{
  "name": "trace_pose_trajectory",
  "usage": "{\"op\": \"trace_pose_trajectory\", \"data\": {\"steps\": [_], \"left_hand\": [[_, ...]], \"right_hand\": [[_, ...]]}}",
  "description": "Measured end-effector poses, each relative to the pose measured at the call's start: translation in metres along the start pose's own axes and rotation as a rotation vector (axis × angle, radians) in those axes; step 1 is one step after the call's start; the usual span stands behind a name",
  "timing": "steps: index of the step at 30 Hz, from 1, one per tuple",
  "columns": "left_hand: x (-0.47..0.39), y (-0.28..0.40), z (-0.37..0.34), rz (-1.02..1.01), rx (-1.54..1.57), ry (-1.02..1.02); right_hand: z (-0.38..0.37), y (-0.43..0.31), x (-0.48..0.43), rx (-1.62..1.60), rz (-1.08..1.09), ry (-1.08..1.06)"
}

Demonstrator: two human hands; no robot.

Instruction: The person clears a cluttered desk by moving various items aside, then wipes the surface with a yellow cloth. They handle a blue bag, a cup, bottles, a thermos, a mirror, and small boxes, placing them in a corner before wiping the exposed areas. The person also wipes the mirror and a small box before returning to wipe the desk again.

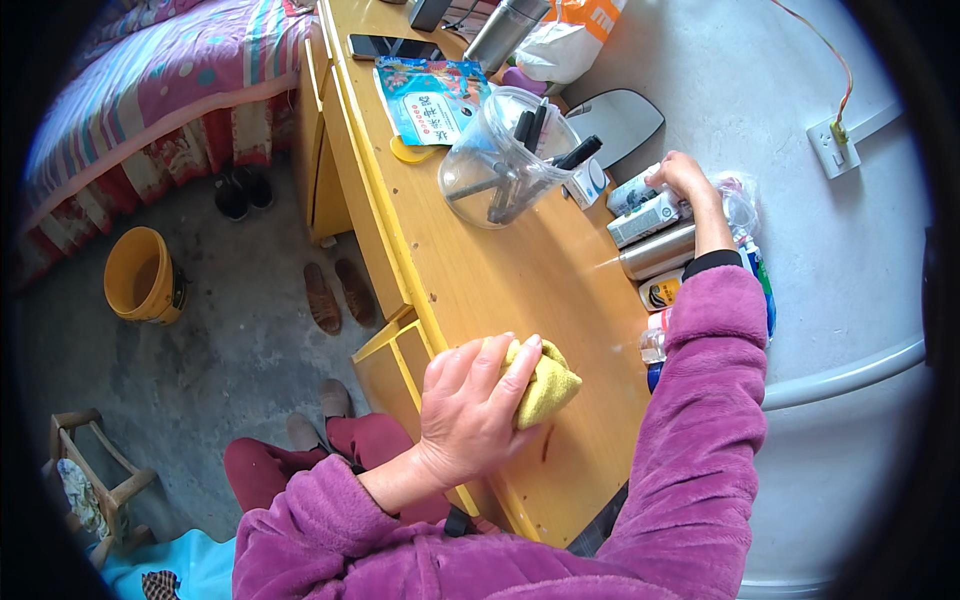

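My left hand (476,409) grips a folded yellow cloth (550,386) above the front part of a yellow-brown wooden desk (510,300). Reaching along the wall side, my right hand (681,178) has its fingers on the end of a small white and green carton (634,196); part of its grip is hidden. A second carton (645,223) lies beside that one. Under my right forearm are a steel flask (660,251) and a white bottle with an orange label (660,291). A clear plastic tub (480,172) holding several black pens tilts on the desk.
Behind the tub lie a blue printed pouch (431,97), a phone (394,47) and another steel flask (504,34). A mirror (622,124) leans near the wall. On the floor stand a yellow bucket (139,274), brown sandals (322,296) and a wooden stool (112,495).
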State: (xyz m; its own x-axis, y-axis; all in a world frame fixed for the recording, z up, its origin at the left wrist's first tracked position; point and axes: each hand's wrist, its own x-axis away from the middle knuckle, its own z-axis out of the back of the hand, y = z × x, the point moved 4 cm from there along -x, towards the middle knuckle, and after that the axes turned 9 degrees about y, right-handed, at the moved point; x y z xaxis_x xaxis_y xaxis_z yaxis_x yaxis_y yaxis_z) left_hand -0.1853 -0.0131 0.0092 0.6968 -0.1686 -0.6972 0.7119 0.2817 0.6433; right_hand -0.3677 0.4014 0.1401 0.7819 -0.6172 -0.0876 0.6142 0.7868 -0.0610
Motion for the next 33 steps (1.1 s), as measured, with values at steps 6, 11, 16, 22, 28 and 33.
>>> {"op": "trace_pose_trajectory", "data": {"steps": [6,11,16,22,28,33], "left_hand": [[0.002,0.0,-0.001,-0.005,-0.001,0.017],[0.001,0.001,0.0,-0.003,-0.005,0.003],[0.0,0.001,0.001,-0.008,-0.002,0.013],[0.0,0.001,0.001,-0.008,0.007,0.021],[0.0,0.002,0.0,-0.006,-0.021,-0.01],[0.0,0.004,0.001,-0.01,-0.051,-0.005]], "right_hand": [[0.001,-0.002,0.003,-0.005,0.023,0.033],[0.005,-0.007,0.006,0.135,-0.066,-0.044],[0.007,-0.014,0.013,0.236,-0.016,0.006],[0.014,-0.028,0.022,0.357,0.025,-0.015],[0.026,-0.07,0.067,0.146,0.325,0.314],[0.015,-0.108,0.142,-0.436,0.525,0.223]]}}
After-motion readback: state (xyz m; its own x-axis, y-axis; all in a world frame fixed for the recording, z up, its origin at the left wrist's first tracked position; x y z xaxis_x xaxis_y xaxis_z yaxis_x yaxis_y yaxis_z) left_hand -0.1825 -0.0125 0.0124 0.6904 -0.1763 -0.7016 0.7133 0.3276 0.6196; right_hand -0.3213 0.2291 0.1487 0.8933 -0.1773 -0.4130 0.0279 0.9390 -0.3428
